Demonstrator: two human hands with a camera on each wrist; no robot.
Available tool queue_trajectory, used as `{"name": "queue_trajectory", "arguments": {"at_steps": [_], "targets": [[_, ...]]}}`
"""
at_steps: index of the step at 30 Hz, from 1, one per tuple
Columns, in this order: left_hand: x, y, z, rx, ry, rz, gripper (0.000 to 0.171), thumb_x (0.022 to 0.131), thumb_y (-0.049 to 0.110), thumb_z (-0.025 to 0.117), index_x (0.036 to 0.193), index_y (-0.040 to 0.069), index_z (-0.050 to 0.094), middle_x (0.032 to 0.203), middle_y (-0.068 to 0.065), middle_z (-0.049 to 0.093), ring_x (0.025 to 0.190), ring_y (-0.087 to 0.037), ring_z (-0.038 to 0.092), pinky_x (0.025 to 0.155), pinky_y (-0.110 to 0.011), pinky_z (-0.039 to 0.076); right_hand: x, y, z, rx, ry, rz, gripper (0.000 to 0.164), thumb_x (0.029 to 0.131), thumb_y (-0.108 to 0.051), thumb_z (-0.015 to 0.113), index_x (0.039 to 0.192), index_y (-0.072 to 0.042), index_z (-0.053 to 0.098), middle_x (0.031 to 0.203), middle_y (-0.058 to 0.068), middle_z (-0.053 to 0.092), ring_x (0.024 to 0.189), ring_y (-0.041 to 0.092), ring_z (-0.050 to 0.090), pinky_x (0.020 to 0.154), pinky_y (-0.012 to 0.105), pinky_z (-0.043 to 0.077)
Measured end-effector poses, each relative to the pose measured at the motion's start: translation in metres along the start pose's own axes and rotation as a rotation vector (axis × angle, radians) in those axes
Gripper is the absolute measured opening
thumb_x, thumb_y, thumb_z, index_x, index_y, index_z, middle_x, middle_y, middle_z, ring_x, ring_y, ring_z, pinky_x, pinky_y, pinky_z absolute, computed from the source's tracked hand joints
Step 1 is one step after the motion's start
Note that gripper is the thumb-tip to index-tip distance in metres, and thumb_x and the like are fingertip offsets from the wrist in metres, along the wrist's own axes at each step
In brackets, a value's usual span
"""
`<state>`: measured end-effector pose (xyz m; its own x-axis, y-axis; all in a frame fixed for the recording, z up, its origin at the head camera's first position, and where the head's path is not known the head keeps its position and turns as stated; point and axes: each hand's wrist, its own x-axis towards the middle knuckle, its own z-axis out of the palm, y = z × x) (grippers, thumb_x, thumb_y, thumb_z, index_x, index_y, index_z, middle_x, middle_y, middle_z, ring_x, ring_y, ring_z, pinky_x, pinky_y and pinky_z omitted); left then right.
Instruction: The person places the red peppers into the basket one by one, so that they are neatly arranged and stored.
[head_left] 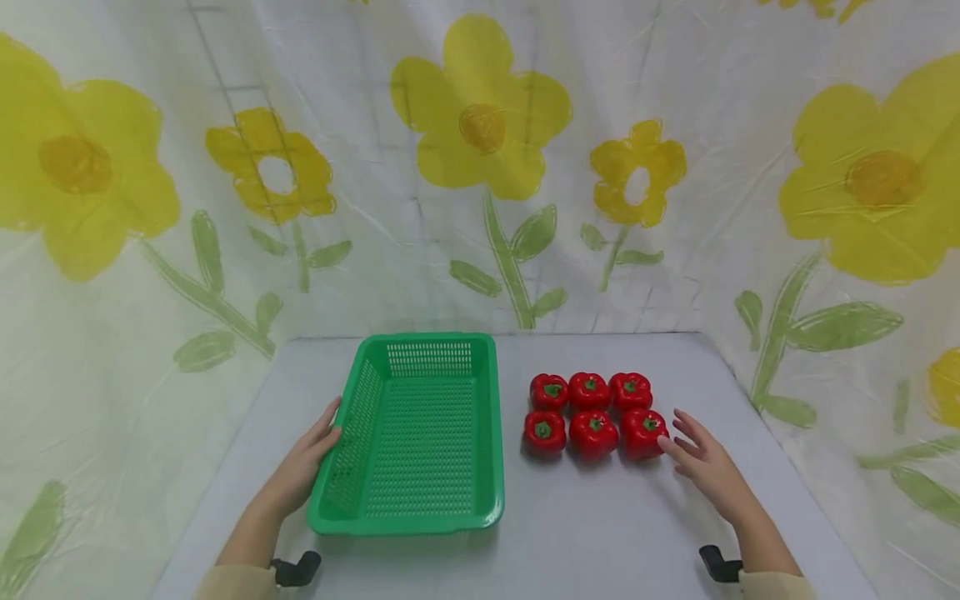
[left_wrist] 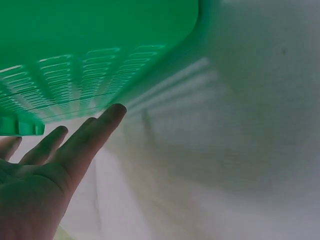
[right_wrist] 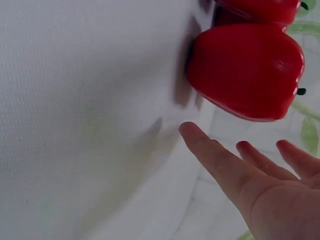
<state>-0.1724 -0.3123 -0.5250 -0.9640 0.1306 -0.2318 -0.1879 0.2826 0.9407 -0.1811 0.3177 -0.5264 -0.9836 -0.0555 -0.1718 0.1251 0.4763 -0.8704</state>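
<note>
A green plastic basket (head_left: pixel 408 525) with slotted walls sits on the left half of the table, nothing inside it. My left hand (head_left: pixel 298 467) is at its left side, thumb by the rim; in the left wrist view, the extended fingers (left_wrist: pixel 90 135) lie along the slotted outer wall. To the basket's right stand several red bell peppers (head_left: pixel 593 435) with green stems, set in two rows. My right hand (head_left: pixel 708 471) is beside the front-right bell pepper (head_left: pixel 642 433). Its fingers are spread, and the right wrist view shows a gap between them and that pepper (right_wrist: pixel 245 72).
The white table (head_left: pixel 570 533) is bordered at the back and sides by a pale curtain (head_left: pixel 420 267) printed with yellow flowers. A dark strap piece (head_left: pixel 297 569) is on the left wrist and another (head_left: pixel 720 564) on the right.
</note>
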Motion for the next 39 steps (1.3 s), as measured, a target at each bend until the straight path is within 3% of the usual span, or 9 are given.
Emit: {"name": "queue_trajectory", "arguments": {"at_steps": [3, 12, 22, 30, 39], "targets": [[0.0, -0.001, 0.002, -0.038, -0.004, -0.011, 0.059, 0.109, 0.049, 0.031, 0.161, 0.046, 0.003, 0.171, -0.01, 0.003, 0.154, -0.044, 0.008, 0.117, -0.063, 0.025, 0.002, 0.001, 0.002, 0.04, -0.009, 0.024, 0.088, 0.099, -0.047, 0.062, 0.163, -0.012, 0.013, 0.164, 0.028, 0.019, 0.145, 0.053, 0.031, 0.094, 0.048, 0.057], [0.002, -0.007, 0.006, -0.08, -0.032, 0.051, 0.055, 0.11, 0.042, 0.03, 0.162, 0.042, 0.01, 0.171, 0.002, -0.004, 0.156, -0.038, -0.006, 0.12, -0.063, 0.011, 0.006, 0.003, 0.004, 0.109, -0.044, 0.022, 0.088, 0.098, -0.042, 0.066, 0.164, -0.019, 0.012, 0.166, 0.026, 0.016, 0.145, 0.052, 0.031, 0.091, 0.042, 0.059], [0.002, -0.005, 0.005, -0.101, -0.015, 0.011, 0.053, 0.11, 0.043, 0.03, 0.16, 0.046, 0.014, 0.171, 0.002, -0.002, 0.156, -0.038, -0.005, 0.12, -0.064, 0.011, 0.012, 0.012, 0.01, 0.204, -0.072, 0.072, 0.092, 0.094, -0.039, 0.071, 0.164, -0.024, 0.012, 0.167, 0.023, 0.012, 0.148, 0.05, 0.026, 0.091, 0.046, 0.058], [0.003, -0.002, 0.005, -0.124, -0.056, 0.029, 0.055, 0.11, 0.043, 0.03, 0.162, 0.043, 0.01, 0.171, -0.002, -0.006, 0.155, -0.041, -0.004, 0.12, -0.064, 0.015, 0.012, 0.015, 0.013, 0.212, -0.035, 0.093, 0.09, 0.094, -0.04, 0.072, 0.163, -0.019, 0.018, 0.166, 0.025, 0.015, 0.147, 0.049, 0.031, 0.092, 0.045, 0.058], [0.001, 0.0, 0.003, -0.151, -0.051, 0.015, 0.055, 0.11, 0.041, 0.031, 0.162, 0.042, 0.012, 0.171, 0.001, -0.005, 0.156, -0.038, -0.003, 0.12, -0.061, 0.018, 0.011, 0.012, 0.013, 0.171, 0.021, 0.088, 0.094, 0.091, -0.042, 0.075, 0.162, -0.016, 0.019, 0.164, 0.026, 0.023, 0.141, 0.048, 0.042, 0.092, 0.039, 0.058]]}}
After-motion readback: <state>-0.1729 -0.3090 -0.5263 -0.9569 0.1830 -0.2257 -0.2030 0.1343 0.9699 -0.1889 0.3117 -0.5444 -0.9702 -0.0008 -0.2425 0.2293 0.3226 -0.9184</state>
